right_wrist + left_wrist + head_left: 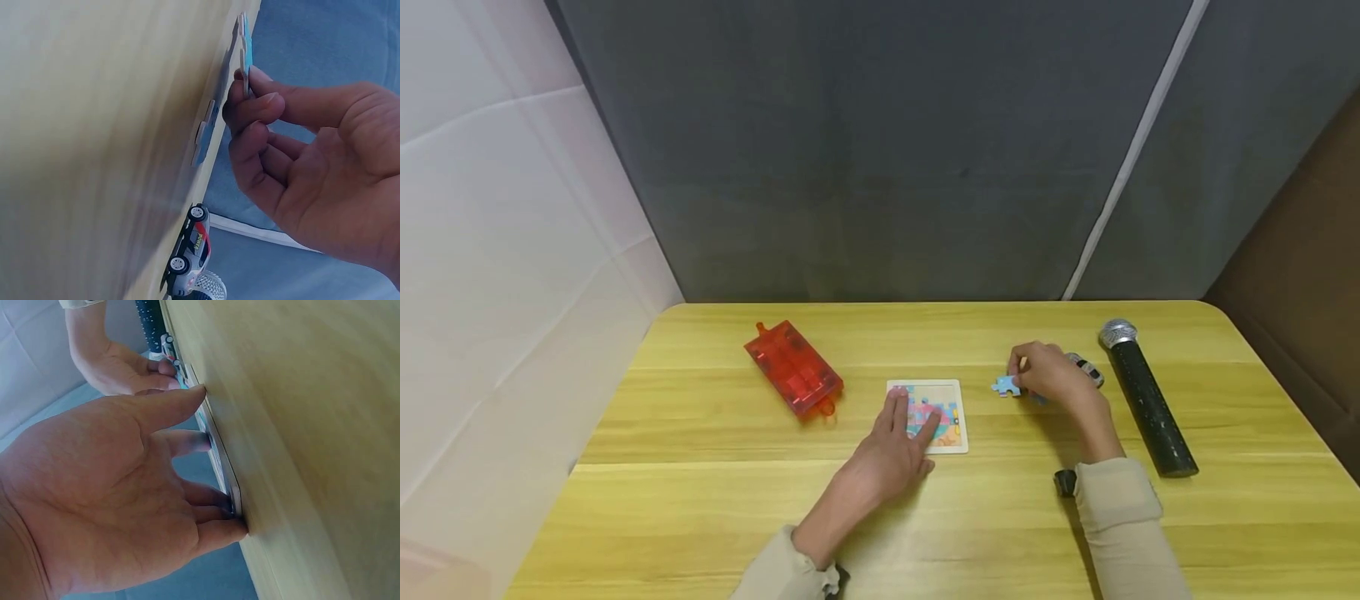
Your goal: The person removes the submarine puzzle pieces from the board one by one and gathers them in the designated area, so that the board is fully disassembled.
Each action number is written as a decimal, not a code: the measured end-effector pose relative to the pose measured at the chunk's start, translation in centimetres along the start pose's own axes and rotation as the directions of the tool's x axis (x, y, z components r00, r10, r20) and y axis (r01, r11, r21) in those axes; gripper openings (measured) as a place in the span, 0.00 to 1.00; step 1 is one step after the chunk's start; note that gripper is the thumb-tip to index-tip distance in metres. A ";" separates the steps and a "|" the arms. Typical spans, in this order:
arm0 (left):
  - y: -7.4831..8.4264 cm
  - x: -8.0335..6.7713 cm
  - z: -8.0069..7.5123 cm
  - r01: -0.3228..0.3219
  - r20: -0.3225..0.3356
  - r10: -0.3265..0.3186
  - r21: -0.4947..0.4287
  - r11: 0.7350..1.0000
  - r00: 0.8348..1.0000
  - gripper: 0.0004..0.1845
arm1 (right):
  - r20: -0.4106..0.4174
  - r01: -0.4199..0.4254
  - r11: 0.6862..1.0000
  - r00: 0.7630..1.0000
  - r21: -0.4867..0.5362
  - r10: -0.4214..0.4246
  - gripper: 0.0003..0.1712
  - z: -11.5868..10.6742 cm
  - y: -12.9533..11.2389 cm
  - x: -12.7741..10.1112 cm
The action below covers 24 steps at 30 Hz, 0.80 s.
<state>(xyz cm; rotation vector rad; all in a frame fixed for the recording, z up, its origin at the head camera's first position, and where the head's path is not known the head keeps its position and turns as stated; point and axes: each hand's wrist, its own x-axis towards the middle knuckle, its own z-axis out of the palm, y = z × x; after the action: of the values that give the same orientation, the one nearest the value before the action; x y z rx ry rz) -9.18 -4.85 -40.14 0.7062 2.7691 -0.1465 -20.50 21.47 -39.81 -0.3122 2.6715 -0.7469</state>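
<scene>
Wooden table (700, 500), right hand (1056, 379) pinching puzzle piece (1004, 386)

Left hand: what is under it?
The left hand rests with straight fingers on the puzzle board, which lies on the table. Coloured pieces show on the board's right part; what lies under the fingers is hidden.

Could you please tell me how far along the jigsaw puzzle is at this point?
Much of the puzzle board already looks filled with coloured pieces. In hand: the right hand pinches a blue piece just off the table, while the left hand rests flat on the board. Left: another loose piece lies on the table.
</scene>
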 end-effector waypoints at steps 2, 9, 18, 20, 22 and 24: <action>0.0 0.0 0.1 -0.004 -0.002 0.004 0.018 1.000 1.000 0.35 | -0.002 -0.002 1.000 1.000 0.001 0.002 0.03 0.1 -0.1 -0.1; -0.3 0.9 1.6 -0.005 -0.010 0.006 0.026 1.000 1.000 0.36 | -0.046 -0.072 0.993 0.997 -0.094 0.068 0.03 0.5 -0.8 -0.3; -1.4 3.1 5.7 -0.015 -0.046 0.013 -0.033 0.999 0.999 0.39 | -0.091 -0.101 0.985 0.992 -0.137 0.089 0.03 0.7 -1.6 -0.3; -1.4 3.1 5.7 -0.014 -0.050 0.012 -0.047 0.999 0.999 0.39 | -0.099 -0.109 0.983 0.991 -0.145 0.095 0.02 0.7 -1.6 -0.3; -1.4 2.8 5.1 -0.013 -0.041 0.010 -0.092 0.996 0.999 0.39 | -0.105 -0.118 0.981 0.989 -0.152 0.103 0.02 0.7 -1.7 -0.2; -1.2 2.3 4.1 -0.007 -0.020 0.004 -0.154 0.988 1.000 0.39 | -0.111 -0.125 0.979 0.988 -0.159 0.108 0.02 0.8 -1.7 -0.3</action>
<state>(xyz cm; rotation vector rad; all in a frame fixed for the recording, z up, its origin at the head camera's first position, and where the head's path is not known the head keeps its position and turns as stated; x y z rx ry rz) -10.72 -5.58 -44.69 0.6781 2.7594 0.0761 -19.78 19.79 -39.45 -0.1605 2.8268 -0.5196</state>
